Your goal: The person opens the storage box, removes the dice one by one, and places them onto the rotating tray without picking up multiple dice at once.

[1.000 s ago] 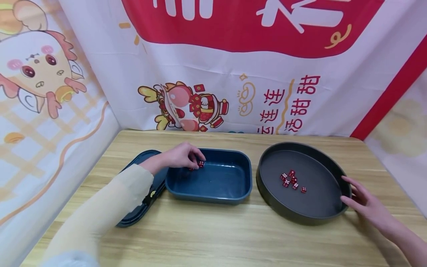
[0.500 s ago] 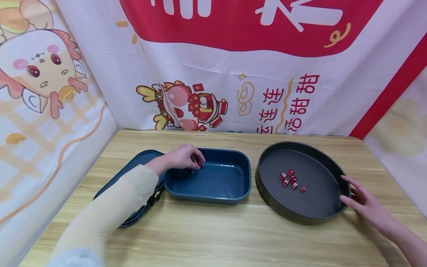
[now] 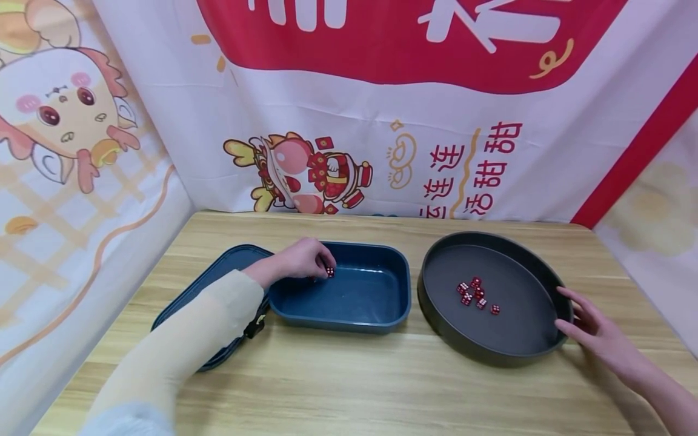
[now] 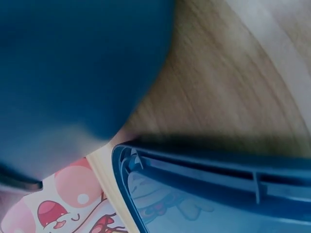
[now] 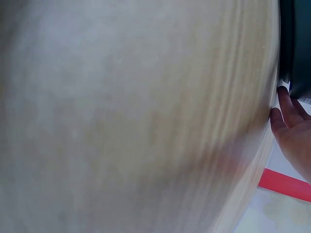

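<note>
My left hand (image 3: pixel 304 259) reaches over the left end of a deep blue rectangular container (image 3: pixel 371 297). Its thumb and fingertips pinch a red die (image 3: pixel 329 272) with white dots. A bit of another red die shows beneath the fingers, mostly hidden. On the right stands a round dark grey pan (image 3: pixel 512 336), with several red dice (image 3: pixel 468 298) loosely grouped on its bottom. My right hand (image 3: pixel 597 336) touches the pan's right rim with fairly straight, spread fingers. In the right wrist view, the fingers (image 5: pixel 286 111) lie against the pan's dark side (image 5: pixel 301 48).
Left of the container, partly under the left forearm, lies a blue lid (image 3: pixel 218 290) with a dark clip (image 3: pixel 255 327). Everything stands on a wood-grain table (image 3: pixel 349 381). Printed cloth (image 3: pixel 349 109) hangs along the back and sides.
The left hand has shifted very slightly down and right with the die at its fingertips. The right hand, the pan and its dice stay as they were.
</note>
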`<state>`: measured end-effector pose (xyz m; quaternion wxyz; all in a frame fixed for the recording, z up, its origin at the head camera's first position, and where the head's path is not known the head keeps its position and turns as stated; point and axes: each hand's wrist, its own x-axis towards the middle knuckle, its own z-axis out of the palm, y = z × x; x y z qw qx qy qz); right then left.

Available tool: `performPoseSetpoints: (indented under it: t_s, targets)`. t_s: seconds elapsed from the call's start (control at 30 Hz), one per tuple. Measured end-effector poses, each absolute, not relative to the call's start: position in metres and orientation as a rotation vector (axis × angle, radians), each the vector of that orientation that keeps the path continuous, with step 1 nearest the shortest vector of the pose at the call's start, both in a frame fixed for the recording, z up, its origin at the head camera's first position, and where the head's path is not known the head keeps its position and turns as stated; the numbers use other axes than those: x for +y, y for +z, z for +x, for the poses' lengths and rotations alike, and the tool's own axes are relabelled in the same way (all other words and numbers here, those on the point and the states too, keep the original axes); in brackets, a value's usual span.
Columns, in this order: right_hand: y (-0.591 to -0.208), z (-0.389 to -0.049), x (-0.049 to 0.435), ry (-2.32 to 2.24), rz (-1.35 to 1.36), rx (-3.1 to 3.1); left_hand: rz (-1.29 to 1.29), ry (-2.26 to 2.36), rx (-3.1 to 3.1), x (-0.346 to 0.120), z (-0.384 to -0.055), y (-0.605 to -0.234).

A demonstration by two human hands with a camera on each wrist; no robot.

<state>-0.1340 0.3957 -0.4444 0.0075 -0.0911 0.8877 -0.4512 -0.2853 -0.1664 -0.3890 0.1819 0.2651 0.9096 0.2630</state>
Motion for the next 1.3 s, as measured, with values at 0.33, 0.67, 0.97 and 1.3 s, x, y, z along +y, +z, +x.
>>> performPoseSetpoints:
  t_s: [0.33, 0.67, 0.97, 1.3]
  targets:
    - [-0.443, -0.133, 0.396, -1.374, -0.249, 2.79, 0.801, 0.65, 2.598, -0.158, -0.286, -0.399]
    - [-0.442, -0.133, 0.397, -1.406, -0.261, 2.769, 0.784, 0.717, 2.588, -0.154, -0.282, -0.387]
    - [-0.443, -0.133, 0.398, -1.419, -0.26, 2.746, 0.935, 0.846, 2.552, -0.132, -0.278, -0.362]
    - [-0.442, -0.134, 0.396, -1.419, -0.235, 2.732, 1.076, 0.908, 2.474, -0.091, -0.273, -0.346]
